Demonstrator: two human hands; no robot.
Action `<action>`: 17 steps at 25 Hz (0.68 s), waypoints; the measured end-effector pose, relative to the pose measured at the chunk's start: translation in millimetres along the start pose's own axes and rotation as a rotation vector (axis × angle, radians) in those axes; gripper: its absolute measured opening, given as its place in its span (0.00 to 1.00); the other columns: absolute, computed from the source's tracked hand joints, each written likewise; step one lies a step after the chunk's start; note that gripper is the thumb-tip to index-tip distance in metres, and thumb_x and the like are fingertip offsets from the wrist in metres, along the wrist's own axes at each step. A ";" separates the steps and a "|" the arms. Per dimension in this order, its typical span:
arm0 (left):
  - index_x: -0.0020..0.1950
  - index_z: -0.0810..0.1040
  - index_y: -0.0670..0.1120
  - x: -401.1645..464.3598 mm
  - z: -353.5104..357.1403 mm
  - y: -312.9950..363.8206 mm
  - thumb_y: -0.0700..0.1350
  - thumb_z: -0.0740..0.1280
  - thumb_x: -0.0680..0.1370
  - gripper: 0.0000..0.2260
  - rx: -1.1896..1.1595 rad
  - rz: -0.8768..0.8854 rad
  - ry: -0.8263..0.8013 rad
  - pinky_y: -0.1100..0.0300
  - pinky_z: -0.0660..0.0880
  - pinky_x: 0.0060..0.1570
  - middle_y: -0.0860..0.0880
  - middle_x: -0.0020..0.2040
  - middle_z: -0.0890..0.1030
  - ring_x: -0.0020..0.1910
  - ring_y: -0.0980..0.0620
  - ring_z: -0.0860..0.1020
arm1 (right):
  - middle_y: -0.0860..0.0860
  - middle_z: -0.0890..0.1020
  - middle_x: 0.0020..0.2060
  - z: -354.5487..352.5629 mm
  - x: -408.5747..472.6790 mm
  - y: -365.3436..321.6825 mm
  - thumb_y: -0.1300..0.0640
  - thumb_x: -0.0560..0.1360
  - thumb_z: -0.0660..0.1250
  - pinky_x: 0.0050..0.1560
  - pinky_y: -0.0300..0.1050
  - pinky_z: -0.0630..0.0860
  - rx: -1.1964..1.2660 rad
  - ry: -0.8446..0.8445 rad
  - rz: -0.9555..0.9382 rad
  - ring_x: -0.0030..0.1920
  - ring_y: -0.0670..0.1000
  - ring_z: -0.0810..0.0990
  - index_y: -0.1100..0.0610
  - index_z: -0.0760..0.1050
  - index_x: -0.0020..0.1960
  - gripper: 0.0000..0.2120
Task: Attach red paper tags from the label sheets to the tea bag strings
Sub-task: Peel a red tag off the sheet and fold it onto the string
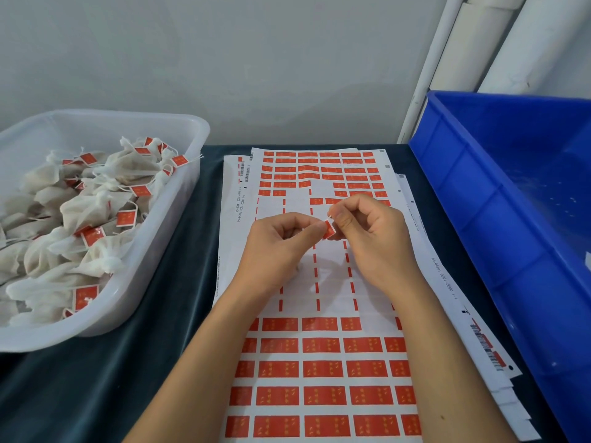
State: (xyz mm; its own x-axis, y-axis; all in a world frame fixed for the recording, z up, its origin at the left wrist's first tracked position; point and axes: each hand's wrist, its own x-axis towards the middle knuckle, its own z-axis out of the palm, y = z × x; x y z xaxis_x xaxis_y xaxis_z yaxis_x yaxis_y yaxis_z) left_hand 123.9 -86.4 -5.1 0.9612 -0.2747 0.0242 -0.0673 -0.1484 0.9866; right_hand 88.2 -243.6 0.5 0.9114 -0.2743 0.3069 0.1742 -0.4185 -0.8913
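A red paper tag (pixel 329 229) is pinched between the curled fingers of the left hand (pixel 281 241) and right hand (pixel 367 231), above the label sheets (pixel 319 346); tagged tea bags (pixel 80 212) lie left of them.

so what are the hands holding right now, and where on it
Both hands pinch one small red tag above the label sheets: the left hand on its left edge, the right hand on its right edge.

Your way left is walled by the white tub (pixel 179 219) of tea bags (pixel 80 219), your right by the tall blue crate (pixel 479 199). Between them the flat label sheets (pixel 319 366) leave open room; the wall (pixel 224 59) closes the back.
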 end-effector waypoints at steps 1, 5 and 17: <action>0.46 0.88 0.51 0.1 0.1 -0.2 0.49 0.72 0.81 0.06 -0.006 -0.002 -0.002 0.71 0.70 0.27 0.60 0.29 0.79 0.26 0.62 0.76 | 0.39 0.84 0.40 0.0 0.0 -0.1 0.47 0.81 0.67 0.42 0.26 0.77 0.000 0.003 0.001 0.45 0.39 0.84 0.47 0.80 0.50 0.05; 0.46 0.88 0.52 0.6 0.0 -0.6 0.50 0.72 0.80 0.06 -0.026 -0.009 -0.004 0.70 0.69 0.27 0.59 0.29 0.79 0.25 0.61 0.74 | 0.39 0.84 0.41 -0.1 -0.2 -0.5 0.47 0.81 0.67 0.42 0.26 0.77 0.006 0.005 0.004 0.44 0.39 0.84 0.47 0.80 0.51 0.06; 0.44 0.88 0.54 0.4 -0.6 -1.1 0.50 0.73 0.79 0.06 -0.017 0.011 0.005 0.70 0.72 0.30 0.57 0.32 0.82 0.28 0.61 0.76 | 0.40 0.84 0.42 -0.3 0.0 -0.1 0.47 0.81 0.67 0.44 0.27 0.78 -0.015 0.005 0.008 0.45 0.39 0.84 0.49 0.81 0.52 0.07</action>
State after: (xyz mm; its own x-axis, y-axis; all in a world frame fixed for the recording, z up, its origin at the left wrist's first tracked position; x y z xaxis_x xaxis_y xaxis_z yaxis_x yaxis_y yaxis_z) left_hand 124.4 -85.8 -6.0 0.9619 -0.2710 0.0360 -0.0735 -0.1296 0.9888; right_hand 88.0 -243.8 0.7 0.9109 -0.2817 0.3016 0.1614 -0.4295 -0.8885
